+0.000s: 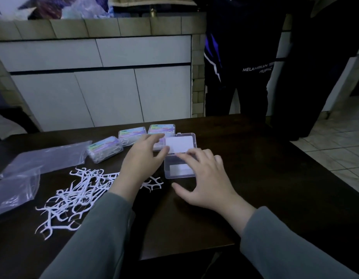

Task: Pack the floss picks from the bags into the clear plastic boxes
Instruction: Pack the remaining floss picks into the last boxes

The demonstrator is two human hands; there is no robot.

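Both hands sit at the open clear box (179, 167) in the middle of the frame. Left hand (143, 158): fingers relaxed, thumb tip touching the left edge of the raised lid (180, 144), gripping nothing that I can see. Right hand (202, 178): fingers spread and straight, fingertips (186, 156) resting on the box at the hinge line, thumb out on the table (265, 168) just below the box. Box tray looks unfilled; a white card shows in the lid, another in the tray.

Loose floss picks (73, 198) lie in a scattered pile at lower left, partly under my left forearm. Two clear bags (33, 164) lie flat at far left, above and beside the pile. Filled, closed boxes (105, 149) sit in a row at upper left of the open box, the nearest one behind my left fingers. Someone in dark clothing (245, 57) stands past the table's far edge, upper right.
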